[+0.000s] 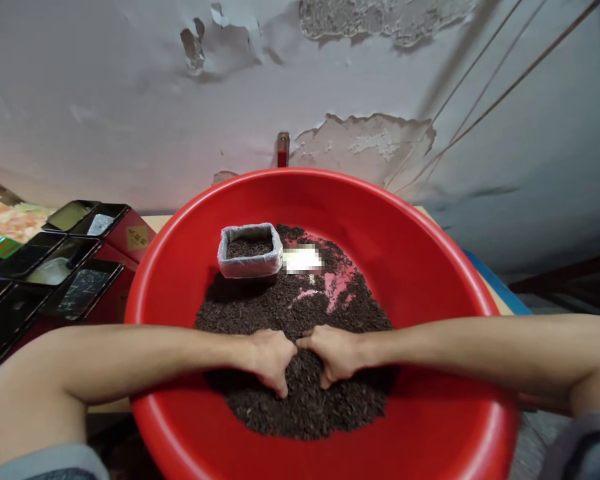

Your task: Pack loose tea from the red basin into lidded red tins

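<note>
A large red plastic tub holds a spread heap of dark loose tea leaves. My left hand and my right hand are sunk into the heap near its middle, close together and facing each other. The fingers of both hands curl down into the leaves and their tips are partly buried. How much they grip is hidden. Beyond my left hand, a small plastic-lined box stands on the leaves, partly filled with the same dark leaves. A blurred white patch lies beside it.
Several dark open tins with red sides stand left of the tub, some holding plastic packets. Orange-white material lies behind them. A peeling wall rises behind the tub. Cords slant across the upper right. A blue edge shows right of the tub.
</note>
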### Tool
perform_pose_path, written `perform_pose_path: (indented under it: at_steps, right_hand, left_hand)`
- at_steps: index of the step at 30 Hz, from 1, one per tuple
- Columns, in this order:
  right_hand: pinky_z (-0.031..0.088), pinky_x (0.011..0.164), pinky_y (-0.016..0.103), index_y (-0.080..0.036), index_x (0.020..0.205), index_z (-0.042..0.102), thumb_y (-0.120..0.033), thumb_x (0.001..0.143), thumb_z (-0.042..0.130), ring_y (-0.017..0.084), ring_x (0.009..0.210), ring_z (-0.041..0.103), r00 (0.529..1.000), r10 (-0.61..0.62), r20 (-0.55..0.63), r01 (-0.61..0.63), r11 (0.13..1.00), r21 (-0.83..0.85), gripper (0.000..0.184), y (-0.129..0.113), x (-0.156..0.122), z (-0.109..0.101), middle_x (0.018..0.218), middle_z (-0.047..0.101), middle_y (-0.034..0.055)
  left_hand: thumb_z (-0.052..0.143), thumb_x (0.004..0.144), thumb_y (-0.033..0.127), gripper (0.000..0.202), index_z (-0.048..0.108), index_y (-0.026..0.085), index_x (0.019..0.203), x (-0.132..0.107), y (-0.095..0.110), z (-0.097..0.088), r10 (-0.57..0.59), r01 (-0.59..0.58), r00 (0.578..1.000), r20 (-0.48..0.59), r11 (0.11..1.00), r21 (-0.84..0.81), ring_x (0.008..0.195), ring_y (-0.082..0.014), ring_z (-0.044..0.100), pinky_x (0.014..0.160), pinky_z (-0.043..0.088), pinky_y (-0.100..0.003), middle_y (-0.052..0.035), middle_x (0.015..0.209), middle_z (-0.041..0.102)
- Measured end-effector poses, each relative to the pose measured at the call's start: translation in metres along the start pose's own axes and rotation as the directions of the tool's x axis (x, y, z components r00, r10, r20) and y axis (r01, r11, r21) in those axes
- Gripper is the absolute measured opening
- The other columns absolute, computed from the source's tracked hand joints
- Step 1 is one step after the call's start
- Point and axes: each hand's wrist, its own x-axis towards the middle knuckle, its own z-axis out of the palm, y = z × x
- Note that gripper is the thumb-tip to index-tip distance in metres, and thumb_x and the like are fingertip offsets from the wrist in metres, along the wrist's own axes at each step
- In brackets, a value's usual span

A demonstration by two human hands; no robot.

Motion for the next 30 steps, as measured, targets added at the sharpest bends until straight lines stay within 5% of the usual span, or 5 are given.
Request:
perform_pose_path:
  at_steps: [6,10,15,24,30]
  right_hand:
    - [0.054,0.082,0.035,-0.016,0.106,0.07,-0.021,0.06,0.08,0.025,0.09,0.068,0.892,0.117,-0.436,0.037,0.944,0.328,0.047,-0.007,-0.003,-0.059,0.097,0.073,0.0042]
    - [0.053,0.083,0.034,-0.017,0.095,0.064,-0.025,0.059,0.079,0.02,0.084,0.064,0.7,0.136,-0.701,0.325,0.814,0.482,0.04,-0.033,0.01,-0.12,0.087,0.068,-0.0004]
    - [0.054,0.082,0.032,-0.018,0.088,0.058,-0.02,0.058,0.076,0.015,0.078,0.06,0.555,0.314,-0.77,0.508,0.605,0.613,0.035,-0.052,0.054,-0.169,0.081,0.064,-0.003]
    - [0.056,0.084,0.037,-0.016,0.092,0.064,-0.011,0.061,0.076,0.017,0.081,0.065,0.612,0.356,-0.706,0.465,0.56,0.686,0.033,-0.055,0.068,-0.184,0.088,0.07,0.0021]
    - [0.054,0.093,0.038,-0.013,0.108,0.067,-0.014,0.077,0.07,0.018,0.098,0.066,0.585,0.262,-0.767,0.42,0.711,0.564,0.031,-0.052,0.026,-0.177,0.119,0.069,0.0113]
  left_hand:
    - [0.077,0.066,0.035,0.044,0.075,0.017,0.106,-0.044,-0.04,-0.055,-0.091,0.009,0.922,-0.377,0.977,-0.214,0.077,-0.0245,0.073,0.063,0.054,-0.028,-0.0068,0.093,0.078]
    - [0.072,0.067,0.032,0.039,0.073,0.018,0.103,-0.084,-0.078,-0.092,-0.225,-0.066,0.688,-0.69,0.928,-0.368,0.088,-0.0234,0.07,0.077,0.053,-0.029,-0.0041,0.098,0.076]
    - [0.073,0.063,0.029,0.042,0.069,0.014,0.101,-0.085,-0.122,-0.107,-0.414,-0.312,0.423,-0.806,0.769,-0.558,0.092,-0.0225,0.067,0.085,0.053,-0.033,-0.0052,0.097,0.074]
    - [0.082,0.057,0.018,0.077,0.061,0.011,0.132,-0.065,-0.152,-0.11,-0.347,-0.411,0.454,-0.821,0.736,-0.539,0.114,-0.0265,0.066,0.1,0.051,-0.039,-0.0161,0.129,0.068]
    - [0.073,0.083,0.034,0.07,0.049,0.017,0.147,-0.076,-0.124,-0.112,-0.25,0.033,0.474,-0.844,0.963,-0.266,0.145,-0.0333,0.041,0.12,0.031,-0.046,-0.0146,0.154,0.049]
